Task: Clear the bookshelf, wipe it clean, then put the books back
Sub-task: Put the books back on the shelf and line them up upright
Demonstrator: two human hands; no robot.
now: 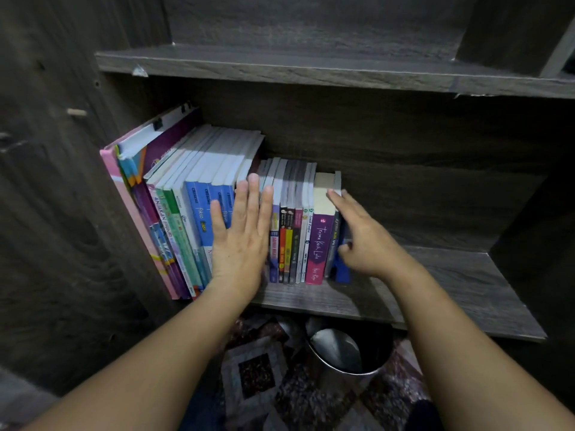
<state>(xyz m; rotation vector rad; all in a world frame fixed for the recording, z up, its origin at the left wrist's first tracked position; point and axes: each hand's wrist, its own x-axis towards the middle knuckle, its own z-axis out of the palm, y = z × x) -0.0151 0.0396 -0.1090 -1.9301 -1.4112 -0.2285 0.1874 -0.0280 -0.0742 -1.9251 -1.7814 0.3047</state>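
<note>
Dark grey wood grain fills your view: the bookshelf [451, 275] stands right in front of you, and the books [199, 213] sit upright on its middle board, packed against the left wall, the taller ones leaning that way. Your left hand [242, 241] is spread flat, fingers straight and together, palm pressed against the spines of the blue books. Your right hand [367, 241] lies at the right end of the row, fingers stretched out, index tip on the page edge of the purple book [319, 244], thumb bent against the blue end book [342, 269]; it presses rather than clasps. Below the board, a metal bin [342, 353] stands on a patterned rug [255, 374].
</note>
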